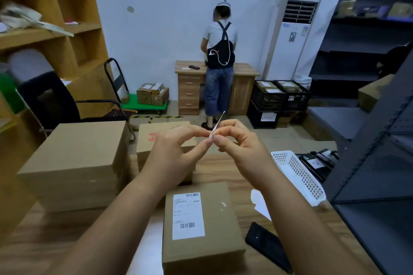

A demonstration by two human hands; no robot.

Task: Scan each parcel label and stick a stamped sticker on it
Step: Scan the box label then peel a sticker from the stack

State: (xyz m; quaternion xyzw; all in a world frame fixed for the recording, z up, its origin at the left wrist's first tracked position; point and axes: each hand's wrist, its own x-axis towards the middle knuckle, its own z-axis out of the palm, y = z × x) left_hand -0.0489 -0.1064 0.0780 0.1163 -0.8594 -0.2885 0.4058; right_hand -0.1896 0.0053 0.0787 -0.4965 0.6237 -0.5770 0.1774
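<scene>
While our left hand (176,152) and right hand (237,143) both pinch the small sticker (217,125) above the labelled parcel (202,227), we should peel slowly, keeping it uncreased.

A single wide-angle view came from the person's head, looking forward and down over the worktop (223,169). Both forearms entered from the bottom edge, and the left hand (172,152) and right hand (241,147) met close to the lens, near the middle of the frame. A labelled parcel (201,230) lay just below them, nearest the camera. The view reached well beyond the worktop, across the floor to the far wall (167,18), where a person (220,58) stood with back turned at a desk (243,71). Straight edges bowed toward the frame's borders: the wooden shelf (67,29) at left leaned, and the dark rack (368,163) at right slanted.
</scene>
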